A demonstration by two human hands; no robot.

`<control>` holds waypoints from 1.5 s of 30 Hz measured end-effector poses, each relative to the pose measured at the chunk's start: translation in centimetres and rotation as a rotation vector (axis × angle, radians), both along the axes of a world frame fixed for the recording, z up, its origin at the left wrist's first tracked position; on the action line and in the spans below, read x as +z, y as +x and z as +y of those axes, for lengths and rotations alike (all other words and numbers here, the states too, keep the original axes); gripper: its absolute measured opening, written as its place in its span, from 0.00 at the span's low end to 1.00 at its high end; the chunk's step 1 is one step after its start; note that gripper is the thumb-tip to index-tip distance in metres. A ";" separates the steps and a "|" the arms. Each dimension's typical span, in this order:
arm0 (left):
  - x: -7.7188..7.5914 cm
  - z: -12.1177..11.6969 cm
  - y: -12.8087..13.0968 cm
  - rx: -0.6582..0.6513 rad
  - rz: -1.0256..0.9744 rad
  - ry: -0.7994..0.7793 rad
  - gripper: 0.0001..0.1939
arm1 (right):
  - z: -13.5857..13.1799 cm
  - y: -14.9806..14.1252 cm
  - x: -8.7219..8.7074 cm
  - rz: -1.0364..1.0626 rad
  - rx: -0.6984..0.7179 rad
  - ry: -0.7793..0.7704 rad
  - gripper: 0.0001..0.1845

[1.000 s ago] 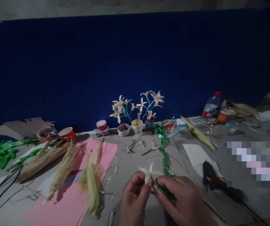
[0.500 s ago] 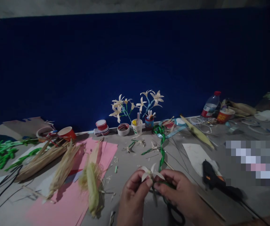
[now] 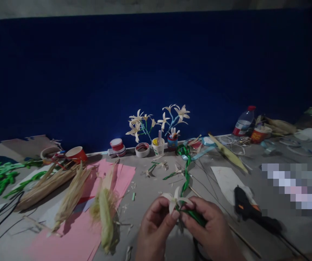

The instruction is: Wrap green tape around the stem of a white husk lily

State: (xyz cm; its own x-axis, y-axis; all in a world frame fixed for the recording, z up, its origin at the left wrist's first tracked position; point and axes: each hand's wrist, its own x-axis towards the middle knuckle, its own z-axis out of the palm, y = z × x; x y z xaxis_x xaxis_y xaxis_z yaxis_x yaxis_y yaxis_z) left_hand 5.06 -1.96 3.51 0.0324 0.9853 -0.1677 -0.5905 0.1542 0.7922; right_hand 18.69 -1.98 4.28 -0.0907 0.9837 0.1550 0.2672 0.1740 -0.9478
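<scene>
My left hand [image 3: 156,226] pinches a handmade flower [image 3: 175,200] with pale, pointed petals, just below its bloom. Close against it, my right hand [image 3: 211,226] is closed on a green ribbon [image 3: 187,170], at the flower's stem. The ribbon runs away from my fingers up the table to a loose looped bundle. Most of the stem is hidden by my fingers. Under my right wrist, a black loop [image 3: 197,248] that looks like a scissors handle partly shows. Two small flower pieces with green stems [image 3: 173,173] lie beyond my hands.
A black glue gun [image 3: 249,206] lies to the right by white paper [image 3: 222,181]. Corn husks [image 3: 73,197] and pink paper [image 3: 69,241] cover the left. Along the blue wall stand cups with finished flowers [image 3: 181,113] and a bottle [image 3: 245,121].
The flower has turned in my fingers, its petals facing differently. More green ribbon shows in my right hand, and its strand beyond my hands leans further left.
</scene>
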 end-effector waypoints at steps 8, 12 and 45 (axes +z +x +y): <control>-0.3 0.5 -0.4 -0.072 -0.062 -0.032 0.13 | -0.1 0.2 0.2 -0.055 0.024 0.087 0.06; -1.0 0.8 -0.7 -0.119 -0.098 -0.010 0.12 | 0.2 0.8 0.5 0.085 0.099 -0.080 0.07; 1.1 0.9 -0.9 -0.274 -0.155 -0.012 0.09 | 0.5 -0.1 -0.8 0.484 0.040 -0.405 0.16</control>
State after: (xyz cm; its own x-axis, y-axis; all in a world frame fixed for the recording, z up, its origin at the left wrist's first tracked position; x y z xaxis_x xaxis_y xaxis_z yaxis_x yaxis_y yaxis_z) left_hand 4.12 -1.02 4.59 0.3227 0.9342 -0.1518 -0.6389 0.3333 0.6933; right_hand 18.64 -1.48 3.45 -0.1415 0.9703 -0.1963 -0.2076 -0.2230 -0.9525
